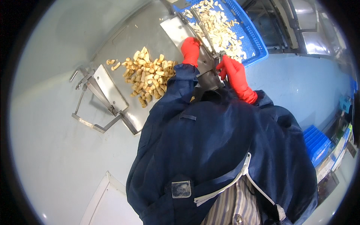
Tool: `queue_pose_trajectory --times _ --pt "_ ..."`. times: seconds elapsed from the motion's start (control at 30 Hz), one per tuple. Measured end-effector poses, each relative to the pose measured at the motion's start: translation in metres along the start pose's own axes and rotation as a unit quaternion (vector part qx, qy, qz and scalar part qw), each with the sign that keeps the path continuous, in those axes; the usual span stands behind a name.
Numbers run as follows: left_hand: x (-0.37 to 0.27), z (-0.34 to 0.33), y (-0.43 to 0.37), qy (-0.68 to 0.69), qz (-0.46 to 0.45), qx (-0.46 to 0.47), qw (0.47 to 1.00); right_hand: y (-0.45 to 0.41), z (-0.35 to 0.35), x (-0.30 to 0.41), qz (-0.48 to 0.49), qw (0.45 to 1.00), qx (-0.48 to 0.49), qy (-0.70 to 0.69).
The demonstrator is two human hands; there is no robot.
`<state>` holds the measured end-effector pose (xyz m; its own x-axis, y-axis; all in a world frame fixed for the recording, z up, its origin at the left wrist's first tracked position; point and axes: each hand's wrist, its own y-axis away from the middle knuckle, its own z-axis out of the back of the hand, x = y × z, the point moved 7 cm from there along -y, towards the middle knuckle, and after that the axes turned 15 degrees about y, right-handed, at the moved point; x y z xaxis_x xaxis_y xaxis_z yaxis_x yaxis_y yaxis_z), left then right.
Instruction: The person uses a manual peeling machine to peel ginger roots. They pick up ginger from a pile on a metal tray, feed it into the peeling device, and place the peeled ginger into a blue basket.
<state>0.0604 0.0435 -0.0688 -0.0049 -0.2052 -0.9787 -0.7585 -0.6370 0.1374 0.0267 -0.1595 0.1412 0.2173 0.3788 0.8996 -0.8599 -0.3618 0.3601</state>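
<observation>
Both hands wear red gloves. My left hand [191,51] rests, fingers curled, on the white board [175,31] of a metal slicer beside its blade; anything within its fingers is hidden. At the near end of the slicer, my right hand [234,77] grips its metal handle [220,63], mostly covered by the fingers. To the left lies a heap of whole, brownish, stubby mushrooms [149,76] on a steel tabletop [152,36]. Past the blade, a blue perforated plastic crate [257,42] holds many pale mushroom slices [222,31].
A second slicer [111,90] with a white board and a bent metal handle is mounted at the table's left side. Steel equipment [315,36] stands at the far right. Blue crates [316,143] are at the lower right, near a white door-like panel's opposite side.
</observation>
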Motion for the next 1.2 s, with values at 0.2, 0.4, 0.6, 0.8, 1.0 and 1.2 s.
queue_pose_trajectory --times 0.2,0.4,0.6,0.8,1.0,1.2 --pt "-0.022 -0.011 0.006 0.124 0.092 0.003 0.988 -0.001 -0.002 -0.061 -0.053 0.998 0.033 -0.004" --pt "-0.015 -0.014 0.009 0.247 0.164 0.043 0.954 0.003 -0.005 -0.061 -0.064 0.998 0.019 0.0" --pt "-0.133 -0.005 0.011 0.06 0.063 0.154 0.984 0.001 -0.004 -0.063 -0.037 0.999 0.025 -0.003" --pt "-0.176 0.124 -0.026 -0.64 -0.11 -0.057 0.758 -0.001 -0.002 -0.062 -0.03 0.999 0.021 0.002" --pt "-0.108 0.175 -0.057 -0.678 -0.065 0.042 0.731 -0.001 -0.004 -0.055 -0.018 0.999 0.031 0.004" --pt "-0.126 0.187 -0.067 -0.56 -0.076 0.059 0.823 0.001 -0.005 -0.053 -0.035 0.998 0.045 0.015"
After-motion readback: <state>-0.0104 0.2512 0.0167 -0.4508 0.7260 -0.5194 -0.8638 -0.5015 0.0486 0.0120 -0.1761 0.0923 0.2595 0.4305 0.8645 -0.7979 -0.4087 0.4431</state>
